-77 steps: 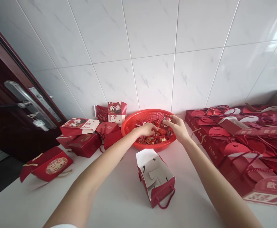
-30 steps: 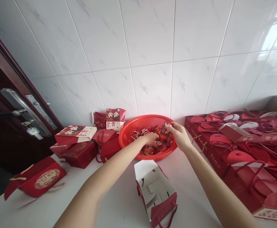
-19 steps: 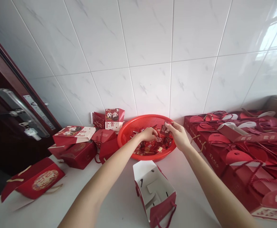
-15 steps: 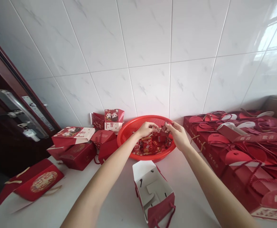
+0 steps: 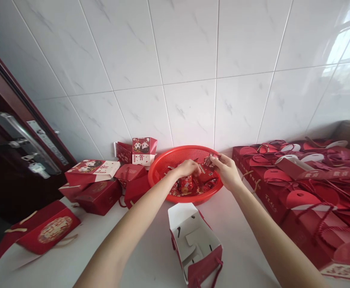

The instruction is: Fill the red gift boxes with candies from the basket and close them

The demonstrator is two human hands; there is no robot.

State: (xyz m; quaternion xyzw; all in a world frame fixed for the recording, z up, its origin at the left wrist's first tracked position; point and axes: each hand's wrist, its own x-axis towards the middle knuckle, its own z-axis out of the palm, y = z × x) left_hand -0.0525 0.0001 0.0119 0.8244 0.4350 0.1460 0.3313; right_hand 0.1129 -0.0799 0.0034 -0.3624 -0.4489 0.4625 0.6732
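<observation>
A red plastic basket (image 5: 159, 164) with perforated walls holds several red wrapped candies (image 5: 187, 185). My left hand (image 5: 189, 169) reaches down over the candies with its fingers bent; the fingertips are blurred, so I cannot tell whether they grip one. At the basket's right rim my right hand (image 5: 228, 173) pinches a small dark red candy packet (image 5: 211, 159) between thumb and fingers. Directly in front of the basket stands an open gift box (image 5: 195, 244), white inside and red outside, with a twisted red cord handle. Its flap leans up toward the basket.
Rows of red gift boxes (image 5: 278, 192) with cord handles fill the right side. To the left lie several more red boxes (image 5: 98, 196), one with a gold emblem (image 5: 55, 229). Behind is a tiled wall (image 5: 189, 108); a dark door with a metal handle (image 5: 27, 140) stands far left.
My left hand has dipped lower into the basket, among the candies. My right hand stays at the right rim with the candy packet. The gift box has hardly shifted.
</observation>
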